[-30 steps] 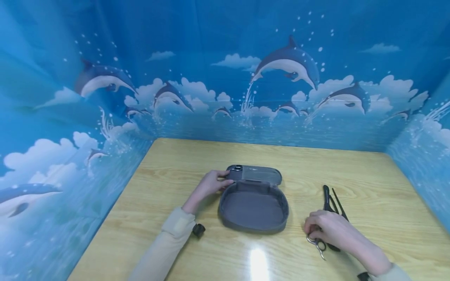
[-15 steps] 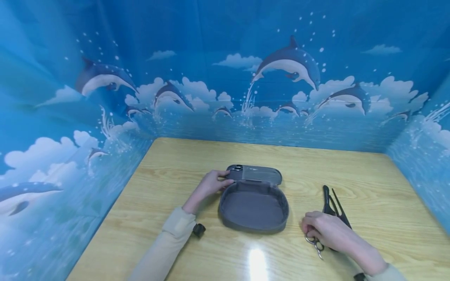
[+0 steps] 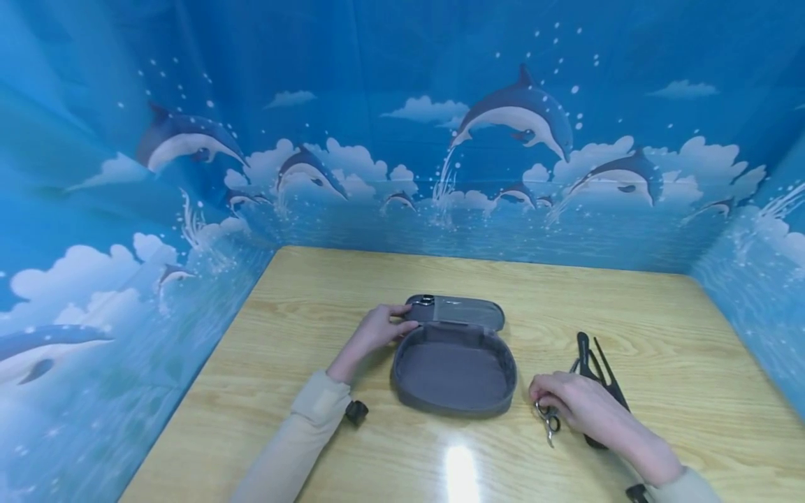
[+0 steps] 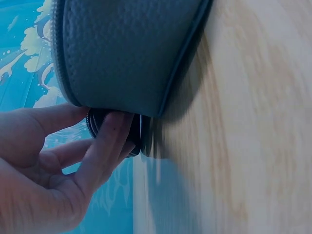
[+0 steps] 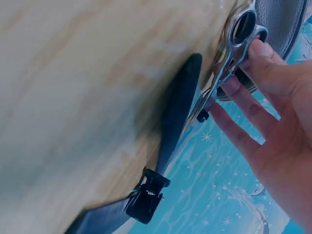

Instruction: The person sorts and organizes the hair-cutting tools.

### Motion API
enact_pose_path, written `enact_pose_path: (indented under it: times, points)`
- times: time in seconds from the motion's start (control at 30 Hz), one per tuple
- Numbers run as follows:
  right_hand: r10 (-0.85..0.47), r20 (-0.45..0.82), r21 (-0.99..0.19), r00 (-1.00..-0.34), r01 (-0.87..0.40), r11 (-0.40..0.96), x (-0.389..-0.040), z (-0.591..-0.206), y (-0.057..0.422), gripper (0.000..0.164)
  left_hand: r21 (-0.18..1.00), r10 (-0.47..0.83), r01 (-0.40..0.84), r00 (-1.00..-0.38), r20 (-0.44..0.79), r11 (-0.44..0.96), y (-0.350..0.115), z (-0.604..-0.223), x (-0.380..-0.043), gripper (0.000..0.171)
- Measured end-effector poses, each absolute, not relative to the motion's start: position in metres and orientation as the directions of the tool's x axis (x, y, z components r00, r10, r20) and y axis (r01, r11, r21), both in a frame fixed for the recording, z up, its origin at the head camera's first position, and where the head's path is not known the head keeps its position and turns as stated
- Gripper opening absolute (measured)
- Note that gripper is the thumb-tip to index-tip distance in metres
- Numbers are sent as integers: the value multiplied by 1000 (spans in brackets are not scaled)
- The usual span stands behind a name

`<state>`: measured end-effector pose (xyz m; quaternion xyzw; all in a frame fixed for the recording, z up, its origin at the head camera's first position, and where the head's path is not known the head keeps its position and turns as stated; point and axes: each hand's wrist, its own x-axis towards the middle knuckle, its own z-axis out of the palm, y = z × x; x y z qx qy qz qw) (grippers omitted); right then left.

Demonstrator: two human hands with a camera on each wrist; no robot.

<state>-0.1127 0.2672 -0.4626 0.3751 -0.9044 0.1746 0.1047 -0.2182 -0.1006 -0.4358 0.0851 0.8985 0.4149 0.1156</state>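
hands (image 3: 377, 328) (image 3: 581, 402) 2 | case (image 3: 457, 377) 1 | scissors (image 5: 227, 61) 1 pair | black gear (image 3: 584, 347) — count unclear

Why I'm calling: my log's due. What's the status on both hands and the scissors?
Left hand on lid of open case. Right hand pinching scissors, outside case. Possible snag: black tools close by.

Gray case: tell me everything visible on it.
The gray case is a rounded box with a pebbled, leather-like outer wall and zipper teeth along its rim. It sits open on the wooden table, its opening facing up. The lid is folded back on the far side, with a translucent-looking panel inside; a shiny item, too small to identify, shows near the lid's left end, which the left hand grips.
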Motion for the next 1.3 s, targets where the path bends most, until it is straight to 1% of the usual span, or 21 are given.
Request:
enact_pose_path:
  times: [0.13, 0.23, 0.4, 0.53, 0.63, 0.7, 0.8, 0.9, 1.0, 1.13, 1.2, 1.3]
  points:
    - [-643, 341, -247, -686, -725, 643, -116, -461, 268, 26, 768, 243, 65, -962, -120, 637, -102, -437, -217, 50]
    - [-649, 364, -251, -668, -741, 622, -119, -458, 269, 28, 797, 230, 44, -966, -120, 603, -102, -438, -214, 49]
    - [-639, 411, -288, -650, -758, 586, -124, -447, 267, 31, 803, 191, 115, -982, 1, 584, -102, -433, -211, 43]
    - [-611, 423, -321, -669, -741, 590, -127, -434, 262, 30, 797, 175, 195, -978, 114, 572, -98, -425, -207, 38]
    - [-572, 444, -335, -690, -720, 608, -129, -424, 256, 29, 804, 190, 250, -966, 173, 539, -92, -418, -201, 33]
    - [-542, 457, -344, -705, -702, 624, -131, -418, 250, 28, 815, 204, 272, -960, 192, 511, -87, -414, -196, 31]
    - [-503, 463, -336, -730, -669, 663, -133, -410, 239, 25, 829, 252, 286, -951, 182, 480, -76, -408, -187, 29]
    - [-470, 469, -303, -748, -636, 710, -136, -404, 227, 21, 839, 319, 281, -938, 137, 466, -66, -406, -178, 28]
    - [-441, 483, -286, -757, -612, 737, -139, -401, 214, 17, 866, 396, 277, -913, 101, 417, -54, -407, -170, 30]
    - [-414, 489, -298, -767, -594, 747, -142, -399, 197, 14, 932, 479, 210, -877, 45, 297, -38, -405, -159, 35]
    - [-408, 496, -307, -767, -594, 744, -143, -399, 189, 13, 956, 504, 156, -864, 9, 250, -31, -404, -155, 37]
    - [-403, 512, -327, -759, -606, 725, -145, -400, 178, 12, 981, 503, 69, -863, -32, 180, -26, -403, -151, 34]
